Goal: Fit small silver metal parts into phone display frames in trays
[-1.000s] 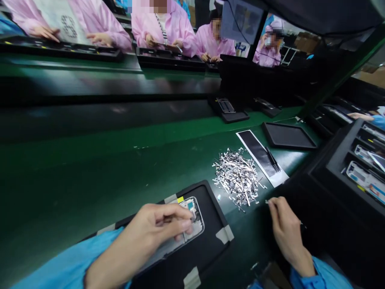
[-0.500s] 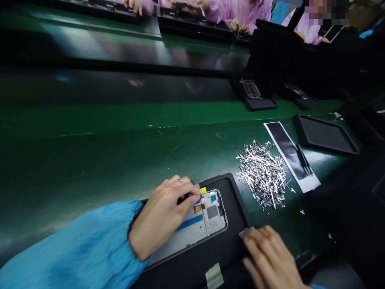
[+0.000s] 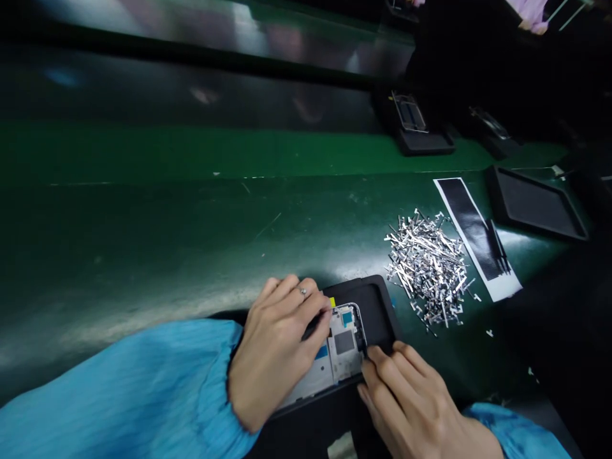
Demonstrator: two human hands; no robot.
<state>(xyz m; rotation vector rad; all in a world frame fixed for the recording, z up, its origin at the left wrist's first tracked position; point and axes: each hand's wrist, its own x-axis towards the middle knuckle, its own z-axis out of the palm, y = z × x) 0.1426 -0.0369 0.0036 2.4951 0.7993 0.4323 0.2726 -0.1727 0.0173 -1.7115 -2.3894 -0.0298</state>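
A silver phone frame (image 3: 310, 384) lies in a black tray (image 3: 377, 296), with a grey square, blue film pieces and a yellow tab (image 3: 333, 302) at its far edge. Across its middle reaches my left hand (image 3: 282, 344), thumb and index finger pinched together close to that tab. Whatever lies between those fingertips is hidden. My right hand (image 3: 411, 395) is closed at the frame's near right corner, its thumb and fingertips on the edge. The orange flex piece is covered by my left hand.
Right of the tray lies a heap of small silver and black strips (image 3: 430, 264). Beyond it are a white-edged black sheet (image 3: 471, 226) with dark tweezers (image 3: 498, 245) on it, and a black tray (image 3: 538, 203). Another tray (image 3: 425, 141) with a phone frame stands farther back.
My right hand has moved left from the tray's side to the frame's corner. My left hand has shifted slightly right along the frame. The view has tilted downward.
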